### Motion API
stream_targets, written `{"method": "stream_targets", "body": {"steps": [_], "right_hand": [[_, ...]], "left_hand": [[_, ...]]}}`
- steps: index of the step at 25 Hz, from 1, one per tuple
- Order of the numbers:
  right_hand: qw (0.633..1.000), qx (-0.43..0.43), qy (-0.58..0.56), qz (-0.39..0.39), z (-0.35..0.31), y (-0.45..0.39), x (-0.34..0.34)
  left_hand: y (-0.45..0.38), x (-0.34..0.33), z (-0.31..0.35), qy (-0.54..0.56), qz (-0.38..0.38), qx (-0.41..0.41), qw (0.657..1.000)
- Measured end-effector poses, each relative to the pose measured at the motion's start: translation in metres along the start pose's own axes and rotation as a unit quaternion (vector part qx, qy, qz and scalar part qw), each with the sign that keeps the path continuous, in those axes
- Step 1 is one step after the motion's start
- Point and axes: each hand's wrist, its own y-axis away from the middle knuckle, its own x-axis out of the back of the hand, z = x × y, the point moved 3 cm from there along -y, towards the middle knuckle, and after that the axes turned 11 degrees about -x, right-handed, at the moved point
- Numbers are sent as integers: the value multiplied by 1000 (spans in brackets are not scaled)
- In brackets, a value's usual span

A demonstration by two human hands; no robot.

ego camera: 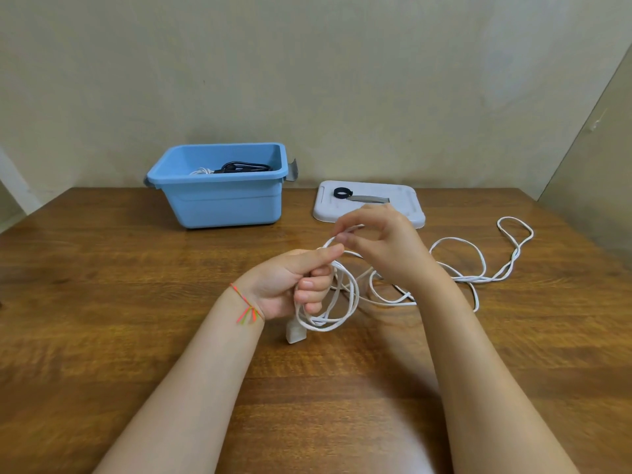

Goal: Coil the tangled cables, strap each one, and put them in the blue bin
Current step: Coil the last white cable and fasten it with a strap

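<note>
Both forearms reach forward over the wooden table point(102, 268), bare to the elbow. The left hand point(290, 285) is turned palm-up and slightly inward, its fingers curled round several loops of the white cable point(478, 277), with the thumb laid along the top toward the right hand. A thin thread bracelet point(248, 307) in orange and green circles the left wrist. The gathered loops hang below the left fist, and a white plug point(294, 333) dangles from them, just above or touching the tabletop; which one cannot be told.

The right hand point(379, 244) is raised a little higher and just beyond the left, back of the hand up, its fingertips pinching a strand of the same cable near the left thumb. From there the loose part of the cable trails off to the right across the table in wide, uneven bends, ending in a long narrow loop near the far right edge.

Farther back, to the right of centre, a white lid point(407, 196) lies flat on the table. On it rest a black strap point(341, 192) rolled into a small ring and, just beside it, a grey strap point(369, 199) lying flat.

To the left of the lid stands the blue bin point(222, 203), open, close to the wall. Inside it lie a coiled black cable point(244, 166) and, beside it on the left, a white coiled cable point(201, 171), only partly visible over the rim.
</note>
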Motion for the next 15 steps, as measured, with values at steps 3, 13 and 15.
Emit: {"method": "stream_targets", "body": {"steps": [3,13,15], "right_hand": [[998,-11,-45,-47,-5,3,-3],[960,-112,-166,-196,-5,10,-6],[963,-123,-181,-159,-5,10,-5]], "left_hand": [[-2,2,0,25,24,3,999],[4,9,13,151,-39,-22,988],[2,9,13,106,-14,-34,994]]}}
